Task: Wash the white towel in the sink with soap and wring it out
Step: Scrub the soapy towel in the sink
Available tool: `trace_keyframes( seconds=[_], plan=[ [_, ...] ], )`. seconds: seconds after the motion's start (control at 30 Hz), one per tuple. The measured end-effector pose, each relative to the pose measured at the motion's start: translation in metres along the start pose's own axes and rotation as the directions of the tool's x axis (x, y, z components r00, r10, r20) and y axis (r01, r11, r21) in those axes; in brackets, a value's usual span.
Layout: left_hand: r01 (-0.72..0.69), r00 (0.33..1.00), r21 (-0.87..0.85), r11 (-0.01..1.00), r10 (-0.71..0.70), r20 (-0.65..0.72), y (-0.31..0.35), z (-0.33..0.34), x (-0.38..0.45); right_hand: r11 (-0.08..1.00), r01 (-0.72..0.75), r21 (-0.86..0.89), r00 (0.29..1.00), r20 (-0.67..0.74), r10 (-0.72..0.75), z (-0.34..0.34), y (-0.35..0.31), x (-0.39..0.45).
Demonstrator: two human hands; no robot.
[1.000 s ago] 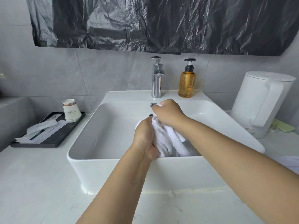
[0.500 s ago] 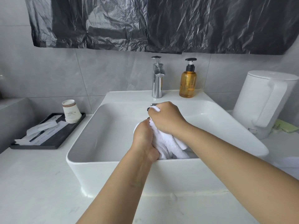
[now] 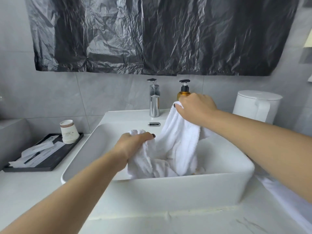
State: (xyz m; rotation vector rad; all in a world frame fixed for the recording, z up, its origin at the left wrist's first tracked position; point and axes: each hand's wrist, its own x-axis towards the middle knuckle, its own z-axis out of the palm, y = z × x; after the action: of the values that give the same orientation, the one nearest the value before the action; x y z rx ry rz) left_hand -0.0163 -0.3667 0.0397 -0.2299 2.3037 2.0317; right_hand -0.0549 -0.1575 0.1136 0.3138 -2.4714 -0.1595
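over the white rectangular ceramic sink (image 3: 168, 188): right hand (image 3: 195, 108) pinches a raised corner of the white terry towel (image 3: 179, 146); left hand (image 3: 133, 143) clutches the lower bunch. cloth sags between grips into the basin, probably spread for soaping or rinsing.

A: Light is soft, even daylight, fairly bright; shadows fall only faintly inside the sink (image 3: 185, 186).

B: Any glare?

A: Highlights streak the black plastic sheet (image 3: 152, 34) and the chrome tap (image 3: 154, 102).

B: Sharpness?

A: The centre is crisp; the left hand (image 3: 133, 142) and the forearms smear slightly. Wide-angle distortion bends the edges, and the corners look soft.
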Motion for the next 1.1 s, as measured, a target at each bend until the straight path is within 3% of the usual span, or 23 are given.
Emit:
trace_keyframes(
  seconds=[0.1, 0.2, 0.33, 0.4, 0.57, 0.7, 0.8, 0.87, 0.97, 1.03, 1.1],
  plan=[
    [-0.075, 0.984, 0.405, 0.911, 0.133, -0.117, 0.016, -0.032, 0.007, 0.999, -0.016, -0.042, 1.0, 0.001, 0.016, -0.007, 0.022, -0.006],
    [0.012, 0.969, 0.709, 0.705, 0.166, -0.181, 0.023, -0.063, 0.019, 0.997, -0.076, -0.011, 0.997, -0.034, 0.076, -0.01, 0.039, -0.011],
    [0.122, 0.978, 0.939, 0.322, 0.12, -0.169, 0.014, -0.072, 0.019, 0.996, -0.084, 0.023, 0.988, -0.128, 0.086, -0.018, 0.044, -0.008],
    [0.082, 0.991, 0.97, 0.23, 0.08, -0.102, 0.006, -0.061, 0.017, 0.999, -0.043, 0.032, 0.982, -0.181, 0.048, -0.024, 0.04, -0.003],
    [-0.233, 0.972, 0.913, 0.335, 0.05, 0.23, -0.003, -0.016, 0.024, 0.987, 0.157, -0.046, 0.884, -0.439, -0.161, -0.031, 0.022, 0.011],
    [-0.249, 0.954, 0.853, 0.459, -0.038, 0.299, -0.011, 0.006, 0.034, 0.98, 0.193, -0.053, 0.843, -0.501, -0.193, -0.039, 0.021, 0.02],
    [-0.275, 0.957, 0.906, 0.322, 0.006, 0.289, -0.016, 0.006, 0.036, 0.982, 0.188, -0.028, 0.862, -0.475, -0.179, -0.044, 0.028, 0.019],
    [-0.253, 0.965, 0.913, 0.321, 0.017, 0.261, -0.018, -0.003, 0.042, 0.99, 0.133, -0.04, 0.915, -0.378, -0.138, -0.046, 0.032, 0.016],
    [-0.208, 0.974, 0.85, 0.483, 0.021, 0.227, -0.019, -0.025, 0.05, 1.0, -0.003, 0.008, 0.948, -0.318, 0.006, -0.042, 0.046, 0.011],
    [-0.164, 0.982, 0.695, 0.7, 0.048, 0.184, -0.017, -0.033, 0.05, 0.992, -0.092, 0.081, 0.957, -0.269, 0.11, -0.033, 0.054, 0.009],
    [-0.161, 0.984, 0.498, 0.852, 0.098, 0.151, -0.011, -0.035, 0.043, 0.956, -0.175, 0.235, 0.952, -0.207, 0.225, -0.021, 0.06, 0.009]
  ],
)
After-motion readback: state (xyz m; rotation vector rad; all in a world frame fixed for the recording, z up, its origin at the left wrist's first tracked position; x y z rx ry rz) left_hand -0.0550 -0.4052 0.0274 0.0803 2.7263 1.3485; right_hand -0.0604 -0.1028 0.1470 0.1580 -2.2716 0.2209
